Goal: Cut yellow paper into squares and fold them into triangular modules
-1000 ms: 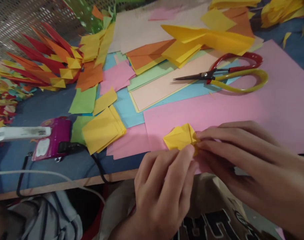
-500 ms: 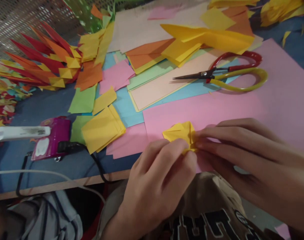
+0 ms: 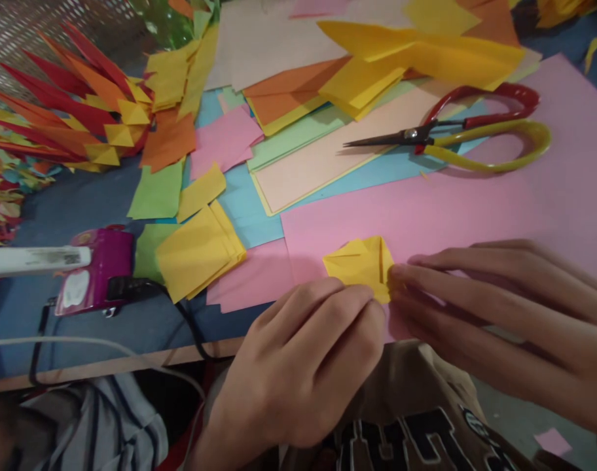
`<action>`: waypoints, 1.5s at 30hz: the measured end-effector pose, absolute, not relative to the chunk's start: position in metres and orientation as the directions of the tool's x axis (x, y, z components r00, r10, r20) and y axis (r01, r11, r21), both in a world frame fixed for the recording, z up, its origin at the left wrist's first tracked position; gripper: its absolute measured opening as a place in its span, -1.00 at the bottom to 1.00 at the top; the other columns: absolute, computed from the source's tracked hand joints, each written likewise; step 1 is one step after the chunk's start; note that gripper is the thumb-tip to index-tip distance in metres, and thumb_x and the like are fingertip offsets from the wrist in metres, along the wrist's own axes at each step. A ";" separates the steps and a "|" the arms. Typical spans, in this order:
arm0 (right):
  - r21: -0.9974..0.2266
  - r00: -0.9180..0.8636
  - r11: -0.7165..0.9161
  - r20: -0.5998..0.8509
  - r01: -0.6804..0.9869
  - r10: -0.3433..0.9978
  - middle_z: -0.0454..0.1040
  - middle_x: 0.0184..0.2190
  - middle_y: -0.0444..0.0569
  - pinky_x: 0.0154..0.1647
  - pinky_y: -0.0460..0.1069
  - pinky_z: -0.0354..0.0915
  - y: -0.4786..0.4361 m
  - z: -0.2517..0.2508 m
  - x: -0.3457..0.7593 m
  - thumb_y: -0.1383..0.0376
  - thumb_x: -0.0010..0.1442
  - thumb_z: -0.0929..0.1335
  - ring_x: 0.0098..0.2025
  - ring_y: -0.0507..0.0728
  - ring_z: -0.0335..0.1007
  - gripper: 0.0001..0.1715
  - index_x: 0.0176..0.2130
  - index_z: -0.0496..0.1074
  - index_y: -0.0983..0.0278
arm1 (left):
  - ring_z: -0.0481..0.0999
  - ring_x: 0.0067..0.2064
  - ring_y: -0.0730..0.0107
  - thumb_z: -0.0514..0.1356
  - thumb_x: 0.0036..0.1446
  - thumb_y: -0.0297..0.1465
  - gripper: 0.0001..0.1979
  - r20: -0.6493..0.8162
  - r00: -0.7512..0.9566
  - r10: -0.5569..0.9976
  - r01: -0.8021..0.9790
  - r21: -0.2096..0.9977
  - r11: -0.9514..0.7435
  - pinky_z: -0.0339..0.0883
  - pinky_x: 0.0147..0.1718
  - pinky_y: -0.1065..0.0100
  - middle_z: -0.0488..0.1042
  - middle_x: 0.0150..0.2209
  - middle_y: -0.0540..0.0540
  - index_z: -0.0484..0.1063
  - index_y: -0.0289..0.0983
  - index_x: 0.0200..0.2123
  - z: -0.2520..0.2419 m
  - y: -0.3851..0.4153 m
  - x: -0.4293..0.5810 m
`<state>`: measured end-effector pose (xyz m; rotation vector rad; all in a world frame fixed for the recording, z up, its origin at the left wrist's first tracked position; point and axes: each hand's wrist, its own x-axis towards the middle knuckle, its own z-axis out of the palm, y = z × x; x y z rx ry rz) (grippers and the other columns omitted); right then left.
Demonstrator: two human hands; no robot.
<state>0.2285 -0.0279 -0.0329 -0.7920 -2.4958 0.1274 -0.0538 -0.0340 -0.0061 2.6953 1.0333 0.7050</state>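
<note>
A small folded piece of yellow paper (image 3: 360, 265) lies on a pink sheet (image 3: 338, 226) near the table's front edge. My left hand (image 3: 303, 360) is closed on its lower edge, with curled fingers covering that part. My right hand (image 3: 499, 314) has its fingers stretched out, and their tips touch the paper's right edge. The right thumb is hidden. Scissors (image 3: 419, 135) with one red and one yellow handle lie beyond my hands, their blades pointing left.
Stacked yellow squares (image 3: 200, 252) lie left of my hands, beside a purple plug box (image 3: 99, 268) with cables. Further back are a red, orange and yellow folded-paper piece (image 3: 97, 111), an orange paper (image 3: 293, 95) and a large yellow folded sheet (image 3: 426, 52). A striped cloth (image 3: 92, 418) shows lower left.
My right hand has drawn slightly to the right, so more of the yellow paper's right side shows. My left hand stays on its lower edge. The view has shifted a little.
</note>
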 end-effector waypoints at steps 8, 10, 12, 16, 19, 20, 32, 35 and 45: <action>-0.236 -0.723 0.842 0.433 0.486 0.538 0.50 0.41 0.02 0.30 0.32 0.46 -0.027 -0.030 0.231 0.41 0.45 0.44 0.30 0.38 0.52 -0.68 0.16 0.62 0.32 | 0.58 0.11 0.29 0.24 0.49 -0.55 -0.77 0.350 0.650 0.675 0.599 0.311 -0.738 0.53 0.18 0.30 0.69 0.10 -0.09 0.63 -0.39 0.12 -0.004 -0.037 -0.054; -0.238 -0.726 0.837 0.419 0.492 0.545 0.50 0.42 -0.01 0.30 0.32 0.47 -0.026 -0.031 0.231 0.40 0.43 0.47 0.30 0.38 0.54 -0.68 0.15 0.64 0.29 | 0.57 0.12 0.26 0.19 0.53 -0.53 -0.75 0.350 0.667 0.658 0.603 0.265 -0.753 0.52 0.16 0.26 0.69 0.09 -0.12 0.62 -0.43 0.14 -0.004 -0.038 -0.054; -0.238 -0.716 0.834 0.429 0.498 0.550 0.53 0.40 -0.04 0.27 0.30 0.49 -0.026 -0.031 0.230 0.39 0.41 0.49 0.29 0.38 0.55 -0.68 0.13 0.66 0.28 | 0.56 0.11 0.23 0.18 0.54 -0.53 -0.74 0.355 0.674 0.648 0.615 0.218 -0.758 0.50 0.14 0.23 0.71 0.06 -0.13 0.61 -0.45 0.15 -0.003 -0.041 -0.052; -0.260 -0.670 0.817 0.472 0.516 0.573 0.63 0.28 -0.03 0.20 0.27 0.47 -0.025 -0.032 0.226 0.45 0.35 0.54 0.23 0.34 0.56 -0.60 0.17 0.63 0.37 | 0.57 0.09 0.19 0.29 0.48 -0.52 -0.79 0.373 0.625 0.686 0.675 0.185 -0.715 0.46 0.09 0.15 0.75 -0.01 -0.04 0.64 -0.35 0.11 -0.005 -0.044 -0.051; -0.246 -0.652 0.817 0.502 0.522 0.568 0.68 0.22 -0.02 0.18 0.27 0.47 -0.026 -0.033 0.223 0.44 0.34 0.55 0.18 0.31 0.58 -0.58 0.17 0.62 0.41 | 0.60 0.11 0.18 0.33 0.44 -0.52 -0.77 0.352 0.601 0.717 0.691 0.221 -0.688 0.45 0.10 0.14 0.76 0.01 0.01 0.64 -0.31 0.12 -0.005 -0.044 -0.054; -0.228 -0.652 0.820 0.511 0.525 0.560 0.67 0.22 -0.03 0.20 0.27 0.46 -0.027 -0.034 0.223 0.44 0.34 0.56 0.18 0.30 0.58 -0.59 0.16 0.62 0.39 | 0.61 0.13 0.19 0.32 0.44 -0.52 -0.75 0.341 0.606 0.719 0.682 0.242 -0.690 0.46 0.12 0.14 0.75 0.03 0.01 0.63 -0.32 0.14 -0.004 -0.043 -0.057; 0.000 -0.737 0.851 0.500 0.525 0.455 0.61 0.31 0.04 0.37 0.31 0.42 -0.003 -0.015 0.231 0.29 0.44 0.50 0.36 0.39 0.53 -0.62 0.21 0.58 0.29 | 0.60 0.17 0.10 0.24 0.50 -0.52 -0.66 0.278 0.686 0.672 0.625 0.246 -0.741 0.51 0.19 0.03 0.63 0.18 -0.18 0.52 -0.26 0.27 -0.003 -0.017 -0.059; -0.093 -0.637 0.766 0.497 0.636 0.589 0.62 0.29 0.04 0.31 0.35 0.46 -0.008 -0.013 0.223 0.35 0.44 0.48 0.38 0.43 0.49 -0.58 0.25 0.54 0.23 | 0.59 0.06 0.15 0.26 0.47 -0.54 -0.76 0.309 0.663 0.682 0.642 0.232 -0.730 0.53 0.07 0.08 0.64 0.07 -0.16 0.55 -0.29 0.14 -0.003 -0.017 -0.053; -0.225 -0.637 0.786 0.479 0.576 0.604 0.65 0.22 0.00 0.26 0.23 0.47 -0.038 -0.031 0.215 0.46 0.39 0.48 0.22 0.31 0.56 -0.71 0.09 0.61 0.33 | 0.56 0.01 0.24 0.24 0.50 -0.52 -0.80 0.244 0.663 0.708 0.602 0.388 -0.698 0.48 0.06 0.14 0.62 -0.03 -0.05 0.51 -0.28 0.12 -0.001 -0.013 -0.049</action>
